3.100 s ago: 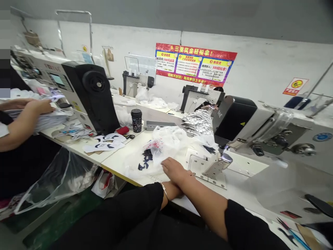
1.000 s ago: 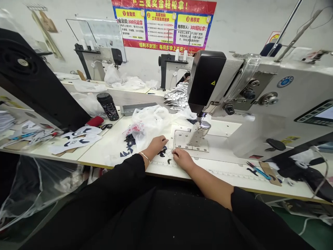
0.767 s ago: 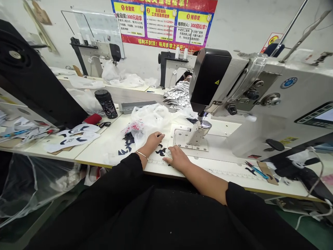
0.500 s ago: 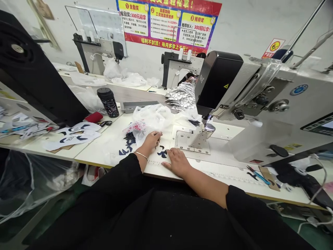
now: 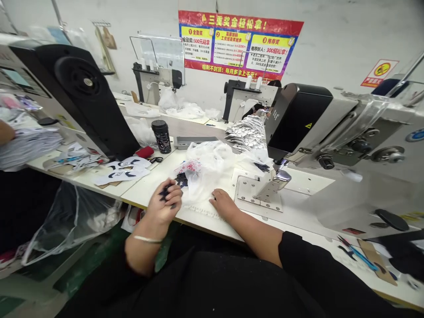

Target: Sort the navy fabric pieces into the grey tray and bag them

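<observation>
My left hand (image 5: pixel 165 201) is raised above the table's front edge, its fingers wrapped round several small dark cut pieces (image 5: pixel 164 192) that poke out between them. My right hand (image 5: pixel 225 205) rests on the white table (image 5: pixel 145 187), fingers curled, with a small dark piece (image 5: pixel 214 198) showing at the fingertips. More dark pieces (image 5: pixel 181 179) lie partly beneath a white plastic bag (image 5: pixel 210 154) with red print. Just right of my right hand is the metal bed of a sewing machine (image 5: pixel 243 192).
The machine's black head (image 5: pixel 300 117) overhangs at right. A dark tumbler (image 5: pixel 161 137) and white sheets with dark curved shapes (image 5: pixel 124 170) are at left. Blue-handled snips (image 5: pixel 361 256) lie far right. Another person's arm (image 5: pixel 5 132) shows at the left edge, by stacked pieces.
My left hand has lifted and moved left, gripping dark pieces. The loose dark pieces between my hands are gone from the table. My right hand's fingers have curled. The view has turned left.
</observation>
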`<action>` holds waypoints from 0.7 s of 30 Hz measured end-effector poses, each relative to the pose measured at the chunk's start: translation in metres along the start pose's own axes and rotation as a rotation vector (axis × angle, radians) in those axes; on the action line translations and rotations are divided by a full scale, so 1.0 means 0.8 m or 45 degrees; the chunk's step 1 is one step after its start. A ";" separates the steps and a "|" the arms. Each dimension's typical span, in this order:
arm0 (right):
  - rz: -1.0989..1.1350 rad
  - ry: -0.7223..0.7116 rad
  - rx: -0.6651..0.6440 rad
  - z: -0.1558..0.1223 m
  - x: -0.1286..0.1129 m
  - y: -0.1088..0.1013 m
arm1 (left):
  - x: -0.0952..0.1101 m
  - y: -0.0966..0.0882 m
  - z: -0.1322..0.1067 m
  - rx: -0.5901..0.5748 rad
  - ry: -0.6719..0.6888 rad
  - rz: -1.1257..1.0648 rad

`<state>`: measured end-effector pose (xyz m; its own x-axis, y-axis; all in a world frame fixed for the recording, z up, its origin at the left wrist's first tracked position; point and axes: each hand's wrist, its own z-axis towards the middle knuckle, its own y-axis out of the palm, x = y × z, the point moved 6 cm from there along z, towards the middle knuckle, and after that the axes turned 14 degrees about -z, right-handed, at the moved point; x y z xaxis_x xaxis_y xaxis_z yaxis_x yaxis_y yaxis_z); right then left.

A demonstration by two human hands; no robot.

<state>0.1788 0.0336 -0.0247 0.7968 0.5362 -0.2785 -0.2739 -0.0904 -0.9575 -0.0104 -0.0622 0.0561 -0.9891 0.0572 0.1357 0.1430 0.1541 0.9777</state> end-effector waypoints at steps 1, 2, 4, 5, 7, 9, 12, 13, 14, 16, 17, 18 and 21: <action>0.025 0.013 0.011 0.000 -0.001 0.000 | 0.017 -0.012 -0.024 -0.013 0.025 -0.118; 0.051 0.019 0.023 -0.001 -0.004 0.000 | 0.031 -0.029 -0.046 0.002 0.063 -0.205; 0.105 0.012 0.042 -0.004 -0.013 0.001 | 0.045 -0.082 -0.081 0.189 0.100 -0.288; 0.133 0.001 0.047 -0.006 -0.020 0.003 | 0.042 -0.113 -0.093 0.322 0.098 -0.331; 0.189 -0.023 0.050 -0.008 -0.036 0.007 | 0.021 -0.169 -0.105 0.560 0.031 -0.384; 0.239 -0.039 0.046 -0.009 -0.052 0.011 | -0.010 -0.207 -0.100 0.665 -0.042 -0.399; 0.293 -0.059 0.036 -0.008 -0.076 0.014 | -0.051 -0.236 -0.075 0.773 -0.157 -0.407; 0.307 -0.065 0.035 -0.007 -0.083 0.015 | -0.059 -0.239 -0.065 0.790 -0.171 -0.409; 0.319 -0.067 0.036 -0.006 -0.089 0.015 | -0.063 -0.239 -0.055 0.802 -0.171 -0.411; 0.343 -0.072 0.040 -0.003 -0.102 0.016 | -0.064 -0.238 -0.039 0.822 -0.144 -0.414; 0.357 -0.077 0.039 -0.001 -0.108 0.017 | -0.062 -0.237 -0.033 0.836 -0.121 -0.412; 0.373 -0.084 0.034 0.002 -0.114 0.018 | -0.059 -0.236 -0.027 0.851 -0.094 -0.408; 0.431 -0.113 0.006 0.010 -0.133 0.023 | -0.050 -0.237 -0.017 0.884 -0.012 -0.398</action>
<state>0.0846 -0.0181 -0.0123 0.6106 0.5473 -0.5724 -0.5170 -0.2720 -0.8116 0.0014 -0.1068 -0.1323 -0.9872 -0.0835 -0.1356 -0.1519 0.7492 0.6447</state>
